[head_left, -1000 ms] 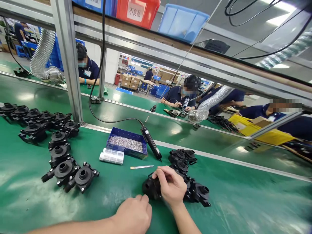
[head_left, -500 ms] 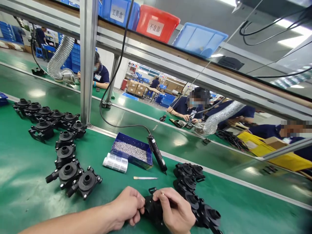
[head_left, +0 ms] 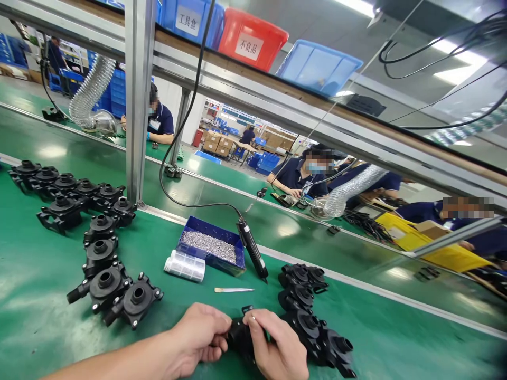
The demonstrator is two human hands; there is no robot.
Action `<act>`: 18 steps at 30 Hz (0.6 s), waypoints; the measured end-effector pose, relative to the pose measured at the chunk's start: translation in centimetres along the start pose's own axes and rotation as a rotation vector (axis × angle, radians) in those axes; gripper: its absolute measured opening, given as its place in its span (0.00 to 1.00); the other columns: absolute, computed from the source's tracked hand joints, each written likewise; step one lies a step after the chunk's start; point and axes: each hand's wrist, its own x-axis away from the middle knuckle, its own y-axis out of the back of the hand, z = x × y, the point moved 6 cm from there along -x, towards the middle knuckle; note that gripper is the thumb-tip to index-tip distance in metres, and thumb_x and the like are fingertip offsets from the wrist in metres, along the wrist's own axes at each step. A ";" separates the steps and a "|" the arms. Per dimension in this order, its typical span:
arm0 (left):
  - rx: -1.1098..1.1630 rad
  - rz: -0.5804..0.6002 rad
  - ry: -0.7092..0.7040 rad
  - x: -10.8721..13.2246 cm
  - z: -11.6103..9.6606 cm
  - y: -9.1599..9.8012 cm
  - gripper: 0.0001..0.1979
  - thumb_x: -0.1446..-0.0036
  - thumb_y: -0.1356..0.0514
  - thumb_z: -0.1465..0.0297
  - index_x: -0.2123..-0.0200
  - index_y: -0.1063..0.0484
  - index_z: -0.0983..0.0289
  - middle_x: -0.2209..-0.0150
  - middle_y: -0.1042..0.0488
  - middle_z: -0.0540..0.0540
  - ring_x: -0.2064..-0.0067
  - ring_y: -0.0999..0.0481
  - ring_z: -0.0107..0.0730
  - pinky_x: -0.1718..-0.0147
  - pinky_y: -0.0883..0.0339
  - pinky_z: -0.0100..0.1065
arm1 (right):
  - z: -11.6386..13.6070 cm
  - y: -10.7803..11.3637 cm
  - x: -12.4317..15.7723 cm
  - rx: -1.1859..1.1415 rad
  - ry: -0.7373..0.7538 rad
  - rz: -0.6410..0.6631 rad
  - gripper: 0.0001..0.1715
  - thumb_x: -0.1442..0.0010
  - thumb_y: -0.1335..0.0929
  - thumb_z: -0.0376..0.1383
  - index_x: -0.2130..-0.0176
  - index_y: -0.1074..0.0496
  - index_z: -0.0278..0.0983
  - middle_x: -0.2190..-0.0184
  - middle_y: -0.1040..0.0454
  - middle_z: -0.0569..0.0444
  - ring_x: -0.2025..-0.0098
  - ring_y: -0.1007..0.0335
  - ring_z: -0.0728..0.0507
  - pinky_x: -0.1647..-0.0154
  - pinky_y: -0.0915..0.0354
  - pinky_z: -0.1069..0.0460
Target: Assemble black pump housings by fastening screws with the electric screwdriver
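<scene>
A black plastic housing [head_left: 240, 340] sits at the bottom centre, between my two hands and partly hidden by them. On its left side, my left hand [head_left: 200, 335] has thumb and forefinger pinched at the housing's edge. My right hand [head_left: 277, 343] covers the right part, its thumb and forefinger pinched over the top with a tiny pale tip showing between them. Just beyond lies a thin pointed tool with a pale end [head_left: 233, 290]. A black electric screwdriver [head_left: 252, 249] leans on a blue tray [head_left: 237, 270] of small silver screws, beside a roll of labels [head_left: 185, 265].
Rows of black housings stand at the left [head_left: 105, 282] and right [head_left: 307, 322] on the green bench [head_left: 47, 338]. A metal post [head_left: 137, 105] rises behind. Red [head_left: 251, 39] and blue bins sit on the shelf above. People work across the bench beside a yellow bin [head_left: 431, 245].
The whole view has shifted slightly. Both hands stay at the black housing, with only small changes in the fingers. Across the bench, a masked person's head has lifted a little.
</scene>
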 end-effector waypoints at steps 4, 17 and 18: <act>0.088 0.019 0.009 0.8 -0.6 0.1 0.10 0.50 0.30 0.67 0.71 0.24 0.67 0.76 0.30 0.51 0.73 0.31 0.25 0.73 0.27 0.29 | 0.9 -0.2 0.2 0.101 0.064 -0.024 0.14 0.38 0.29 0.24 0.54 0.24 0.38 0.70 0.16 0.51 0.71 0.17 0.41 0.69 0.21 0.50; 0.025 0.046 -0.451 0.5 -2.0 -0.5 0.33 0.59 0.29 0.41 0.69 0.26 0.67 0.67 0.26 0.54 0.61 0.27 0.36 0.61 0.27 0.36 | 1.7 -2.7 -2.3 0.050 -0.075 -0.045 0.13 0.36 0.30 0.24 0.53 0.26 0.37 0.66 0.20 0.48 0.67 0.20 0.42 0.66 0.22 0.49; 0.039 0.038 -0.453 0.5 -2.1 -0.5 0.34 0.59 0.30 0.40 0.67 0.26 0.67 0.66 0.26 0.55 0.59 0.26 0.38 0.61 0.27 0.36 | 1.6 -2.9 -2.5 0.049 -0.108 -0.049 0.12 0.36 0.31 0.24 0.54 0.26 0.38 0.66 0.20 0.48 0.65 0.20 0.42 0.65 0.22 0.49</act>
